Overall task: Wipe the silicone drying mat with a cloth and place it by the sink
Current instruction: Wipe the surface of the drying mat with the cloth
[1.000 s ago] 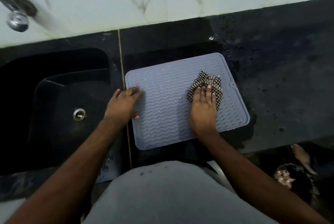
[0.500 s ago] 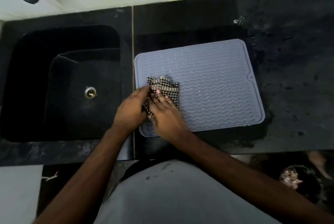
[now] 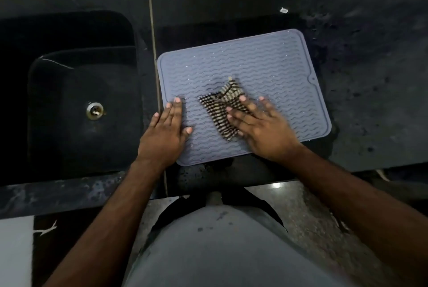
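sink (image 3: 76, 110) just left of mat (image 3: 266, 64), apart.

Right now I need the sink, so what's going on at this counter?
A person is wiping a grey, wavy-ribbed silicone drying mat that lies flat on the black stone counter, just right of the black sink. The right hand presses a dark checked cloth onto the mat with straight fingers, near its middle. The left hand lies flat on the mat's near left corner, steadying it. Water droplets show on the mat's far part, so the wiping looks unfinished.
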Tool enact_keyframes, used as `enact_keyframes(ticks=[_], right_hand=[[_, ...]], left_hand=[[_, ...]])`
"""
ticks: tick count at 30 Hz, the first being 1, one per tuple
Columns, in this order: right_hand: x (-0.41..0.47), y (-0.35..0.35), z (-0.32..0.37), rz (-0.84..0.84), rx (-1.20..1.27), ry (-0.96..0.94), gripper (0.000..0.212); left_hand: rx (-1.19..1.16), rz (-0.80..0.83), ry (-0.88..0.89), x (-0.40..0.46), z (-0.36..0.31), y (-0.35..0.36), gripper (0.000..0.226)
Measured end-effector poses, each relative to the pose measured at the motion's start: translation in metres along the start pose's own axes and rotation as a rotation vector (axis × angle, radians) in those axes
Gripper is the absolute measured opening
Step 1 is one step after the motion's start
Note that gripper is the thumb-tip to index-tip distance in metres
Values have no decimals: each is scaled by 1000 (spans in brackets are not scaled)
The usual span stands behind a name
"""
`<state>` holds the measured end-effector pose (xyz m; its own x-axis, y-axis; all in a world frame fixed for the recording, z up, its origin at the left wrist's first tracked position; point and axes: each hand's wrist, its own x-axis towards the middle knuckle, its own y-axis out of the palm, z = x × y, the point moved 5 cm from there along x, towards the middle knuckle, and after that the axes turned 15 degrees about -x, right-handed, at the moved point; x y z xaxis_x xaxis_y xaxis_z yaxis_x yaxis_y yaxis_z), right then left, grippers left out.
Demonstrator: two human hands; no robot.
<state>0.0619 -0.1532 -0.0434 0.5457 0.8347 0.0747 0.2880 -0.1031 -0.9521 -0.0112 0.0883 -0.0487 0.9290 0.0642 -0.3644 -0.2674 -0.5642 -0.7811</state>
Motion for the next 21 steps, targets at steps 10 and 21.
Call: enact_keyframes(ticks=[10, 21], right_hand=[[-45, 4, -78, 159, -66, 471, 43], [-20, 15, -16, 64, 406, 1028, 46]], left_hand=[[-8, 63, 38, 0, -4, -9, 97], [45, 14, 89, -4, -4, -6, 126]])
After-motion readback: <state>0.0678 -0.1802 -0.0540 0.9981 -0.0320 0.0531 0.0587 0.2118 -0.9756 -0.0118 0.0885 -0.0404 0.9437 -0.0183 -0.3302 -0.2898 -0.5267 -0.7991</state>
